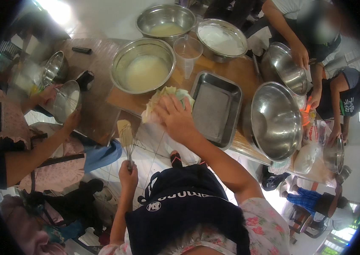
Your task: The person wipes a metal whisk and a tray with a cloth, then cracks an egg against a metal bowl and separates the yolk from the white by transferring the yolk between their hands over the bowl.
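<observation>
My left hand (128, 174) is closed around the handles of a wire whisk (132, 146) and a pale spatula (124, 131), both pointing up, away from the table edge. With my right hand (175, 118) I hold a crumpled pale cloth (149, 114) on the table's near edge, fingers bent over it. Just beyond the cloth stands a steel bowl (115, 73) of pale yellow liquid (146, 72). To the right of my right hand lies a dark rectangular baking pan (236, 104), with what looks like a paper or cloth lining.
A clear plastic jug (188, 50) stands beside the bowl. Behind are another bowl (139, 20) of liquid and one (243, 40) of white contents. A large steel bowl (275, 123) sits right. People work at both sides; one at left holds a bowl (66, 102) and whisk.
</observation>
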Action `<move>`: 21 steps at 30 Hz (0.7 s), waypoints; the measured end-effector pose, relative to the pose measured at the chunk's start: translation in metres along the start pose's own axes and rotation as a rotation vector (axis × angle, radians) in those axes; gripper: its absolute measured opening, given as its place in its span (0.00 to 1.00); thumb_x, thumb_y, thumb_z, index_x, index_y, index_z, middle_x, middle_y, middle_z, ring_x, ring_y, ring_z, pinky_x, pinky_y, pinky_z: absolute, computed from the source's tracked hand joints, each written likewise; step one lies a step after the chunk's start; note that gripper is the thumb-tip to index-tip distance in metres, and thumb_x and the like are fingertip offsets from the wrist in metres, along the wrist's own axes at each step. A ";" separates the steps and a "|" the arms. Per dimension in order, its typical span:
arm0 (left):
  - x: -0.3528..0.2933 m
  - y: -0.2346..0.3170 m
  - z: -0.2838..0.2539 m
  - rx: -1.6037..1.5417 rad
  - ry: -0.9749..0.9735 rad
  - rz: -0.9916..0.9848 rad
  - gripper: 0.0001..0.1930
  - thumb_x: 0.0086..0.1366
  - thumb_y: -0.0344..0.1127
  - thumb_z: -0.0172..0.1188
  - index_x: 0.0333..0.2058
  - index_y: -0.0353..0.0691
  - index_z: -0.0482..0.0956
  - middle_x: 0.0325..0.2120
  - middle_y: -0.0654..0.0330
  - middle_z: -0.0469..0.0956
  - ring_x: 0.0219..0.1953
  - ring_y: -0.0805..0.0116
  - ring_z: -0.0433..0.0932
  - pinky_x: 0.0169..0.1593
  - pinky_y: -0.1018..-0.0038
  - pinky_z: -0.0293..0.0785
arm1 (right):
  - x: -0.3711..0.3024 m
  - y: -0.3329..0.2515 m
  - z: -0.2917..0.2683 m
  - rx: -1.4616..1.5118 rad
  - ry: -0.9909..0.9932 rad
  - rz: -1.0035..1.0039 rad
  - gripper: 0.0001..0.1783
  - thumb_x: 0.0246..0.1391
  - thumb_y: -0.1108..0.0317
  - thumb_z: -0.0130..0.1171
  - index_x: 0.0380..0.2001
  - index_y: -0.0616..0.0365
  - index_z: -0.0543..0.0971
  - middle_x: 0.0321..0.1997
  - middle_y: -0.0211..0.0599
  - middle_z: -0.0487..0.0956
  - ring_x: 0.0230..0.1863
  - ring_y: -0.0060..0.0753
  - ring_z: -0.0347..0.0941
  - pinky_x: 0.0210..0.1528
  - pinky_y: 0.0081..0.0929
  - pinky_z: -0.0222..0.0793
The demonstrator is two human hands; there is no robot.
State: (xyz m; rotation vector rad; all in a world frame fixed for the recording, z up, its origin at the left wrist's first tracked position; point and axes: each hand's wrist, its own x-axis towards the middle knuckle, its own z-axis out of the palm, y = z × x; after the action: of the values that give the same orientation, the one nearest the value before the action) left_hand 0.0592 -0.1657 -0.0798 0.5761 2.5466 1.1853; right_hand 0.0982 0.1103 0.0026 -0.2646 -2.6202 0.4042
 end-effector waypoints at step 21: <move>0.082 0.083 -0.027 0.021 -0.347 0.255 0.08 0.52 0.26 0.54 0.32 0.33 0.71 0.19 0.57 0.70 0.20 0.72 0.69 0.25 0.77 0.64 | 0.027 0.015 0.074 -0.057 -0.291 0.366 0.28 0.44 0.63 0.51 0.49 0.66 0.65 0.57 0.59 0.56 0.59 0.56 0.49 0.55 0.51 0.51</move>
State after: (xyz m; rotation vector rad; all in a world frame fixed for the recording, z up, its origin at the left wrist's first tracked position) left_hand -0.0044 -0.0973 -0.0047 1.0389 2.2411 1.0284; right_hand 0.0412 0.1140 -0.0534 -0.7636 -2.8712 0.5234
